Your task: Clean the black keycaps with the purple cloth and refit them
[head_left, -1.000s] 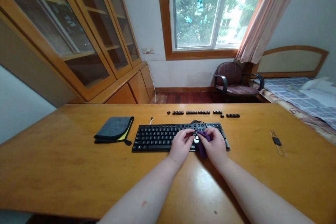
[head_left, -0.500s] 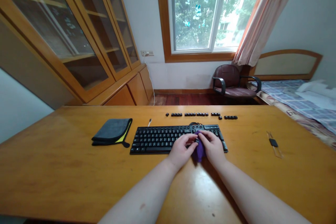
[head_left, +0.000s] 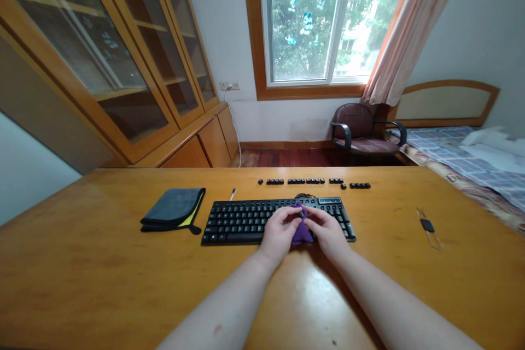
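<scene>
My left hand [head_left: 278, 231] and my right hand [head_left: 330, 233] are close together in front of me, with the fingertips almost meeting. My left fingers are pinched on a small dark key [head_left: 302, 214]. My right fingers are pinched on a purple cloth [head_left: 302, 236], which is bunched around the key and hangs down between my hands. The key is so small that I cannot tell what is on it.

Right under my hands is a black keyboard [head_left: 235, 223], and most of it sticks out to the left of my left hand. It sits on a shiny wooden table [head_left: 123, 290]. Well to the right of my right hand lies a little black thing with thin wires [head_left: 427, 225]. Well to the left of my left hand is a folded gray cloth [head_left: 170, 208] with a bit of yellow showing. A little brush [head_left: 233, 193] lies past the keyboard, ahead and to the left of my left hand. Farther ahead of both hands, loose black keys [head_left: 315, 181] sit in a row. Beyond the table, ahead and to the right of my right hand, is a dark red chair [head_left: 353, 120].
</scene>
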Tool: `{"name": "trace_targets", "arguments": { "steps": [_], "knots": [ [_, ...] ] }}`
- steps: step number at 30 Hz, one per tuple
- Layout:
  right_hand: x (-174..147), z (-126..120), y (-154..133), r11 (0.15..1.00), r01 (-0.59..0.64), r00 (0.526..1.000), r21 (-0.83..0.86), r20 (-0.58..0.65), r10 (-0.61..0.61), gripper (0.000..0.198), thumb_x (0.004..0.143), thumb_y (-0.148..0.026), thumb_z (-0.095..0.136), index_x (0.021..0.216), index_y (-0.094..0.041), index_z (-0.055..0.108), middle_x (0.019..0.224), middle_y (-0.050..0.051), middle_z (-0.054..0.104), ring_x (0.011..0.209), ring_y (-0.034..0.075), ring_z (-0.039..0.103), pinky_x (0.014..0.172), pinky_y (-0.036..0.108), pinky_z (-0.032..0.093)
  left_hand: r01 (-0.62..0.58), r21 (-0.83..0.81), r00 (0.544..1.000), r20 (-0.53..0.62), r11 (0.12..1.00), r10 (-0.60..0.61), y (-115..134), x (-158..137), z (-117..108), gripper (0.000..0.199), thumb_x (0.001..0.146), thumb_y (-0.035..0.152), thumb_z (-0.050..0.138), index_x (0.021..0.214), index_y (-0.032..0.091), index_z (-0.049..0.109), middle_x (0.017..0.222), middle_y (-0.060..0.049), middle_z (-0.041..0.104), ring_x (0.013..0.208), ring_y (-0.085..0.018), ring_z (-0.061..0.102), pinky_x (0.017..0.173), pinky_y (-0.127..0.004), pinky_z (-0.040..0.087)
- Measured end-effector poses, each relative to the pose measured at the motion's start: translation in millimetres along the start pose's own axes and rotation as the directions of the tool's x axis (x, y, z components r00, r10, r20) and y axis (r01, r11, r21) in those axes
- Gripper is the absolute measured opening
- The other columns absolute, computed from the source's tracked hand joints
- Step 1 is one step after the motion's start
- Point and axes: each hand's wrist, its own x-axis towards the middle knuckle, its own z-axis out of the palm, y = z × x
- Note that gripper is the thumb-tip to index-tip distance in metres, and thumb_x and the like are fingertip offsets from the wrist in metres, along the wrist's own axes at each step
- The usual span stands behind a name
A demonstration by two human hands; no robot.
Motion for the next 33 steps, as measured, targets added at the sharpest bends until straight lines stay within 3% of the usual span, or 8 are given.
{"name": "trace_targets", "arguments": {
  "steps": [3, 9, 13, 17, 25, 33],
  "knots": [
    [0.2, -0.9, 2.6, 0.999, 0.011, 1.0, -0.038, 0.001, -0.011, 0.034, 0.068, -0.03, 0.067, 0.101, -0.022, 0.066, 0.099, 0.007, 0.068, 0.089, 0.022, 0.062, 0.082, 0.041, 0.049, -0.015, 0.0, 1.0, -0.027, 1.0, 0.015, -0.5, -0.6, 0.3, 0.016, 0.075, 0.02, 0.059, 0.089, 0.018, 0.065, 0.098, -0.006, 0.062, 0.093, -0.017, 0.06, 0.086, -0.033, 0.047],
    [0.8, -1.7, 1.7, 0.976, 0.144, 0.99, -0.164, 0.04, -0.139, 0.031, 0.072, -0.031, 0.064, 0.102, -0.024, 0.066, 0.1, 0.006, 0.065, 0.09, 0.021, 0.06, 0.081, 0.039, 0.049, 0.127, -0.091, 0.989, -0.066, 0.988, -0.133, -1.5, -0.5, 2.5, 0.015, 0.071, 0.022, 0.063, 0.084, 0.015, 0.065, 0.087, -0.006, 0.066, 0.082, -0.018, 0.063, 0.079, -0.032, 0.05],
    [-1.1, -2.7, -3.0, 0.936, 0.251, 0.967, -0.247, 0.1, -0.233, 0.025, 0.076, -0.029, 0.06, 0.1, -0.025, 0.066, 0.094, 0.005, 0.065, 0.09, 0.02, 0.059, 0.081, 0.037, 0.048, 0.204, -0.161, 0.978, -0.014, 0.966, -0.209, -4.4, 1.5, 1.5, 0.013, 0.066, 0.023, 0.067, 0.076, 0.015, 0.066, 0.078, -0.004, 0.067, 0.075, -0.017, 0.063, 0.073, -0.03, 0.051],
    [-4.1, -3.2, -6.4, 0.909, 0.289, 0.957, -0.299, 0.062, -0.284, 0.017, 0.075, -0.027, 0.062, 0.09, -0.024, 0.069, 0.084, 0.004, 0.066, 0.081, 0.019, 0.061, 0.076, 0.034, 0.049, 0.237, -0.194, 0.971, 0.023, 0.952, -0.238, -7.9, 2.4, 1.1, 0.014, 0.064, 0.024, 0.069, 0.074, 0.014, 0.067, 0.075, -0.004, 0.068, 0.074, -0.017, 0.063, 0.072, -0.03, 0.051],
    [-3.9, -2.8, -7.0, 0.917, 0.242, 0.966, -0.317, -0.009, -0.258, 0.012, 0.077, -0.028, 0.059, 0.081, -0.022, 0.069, 0.083, 0.005, 0.065, 0.082, 0.02, 0.06, 0.076, 0.035, 0.048, 0.253, -0.209, 0.965, -0.019, 0.945, -0.262, -4.8, 1.0, 4.0, 0.013, 0.062, 0.02, 0.069, 0.072, 0.014, 0.066, 0.072, -0.002, 0.067, 0.072, -0.016, 0.062, 0.072, -0.029, 0.05],
    [-5.0, 2.3, -6.0, 0.951, 0.198, 0.98, -0.239, 0.085, -0.183, 0.032, 0.075, -0.028, 0.061, 0.107, -0.026, 0.064, 0.098, 0.006, 0.061, 0.09, 0.02, 0.058, 0.074, 0.032, 0.05, 0.223, -0.21, 0.966, -0.085, 0.952, -0.245, -2.3, 5.0, 0.7, 0.015, 0.062, 0.024, 0.069, 0.071, 0.014, 0.063, 0.07, -0.002, 0.065, 0.069, -0.015, 0.061, 0.069, -0.027, 0.049]
  ]
}}
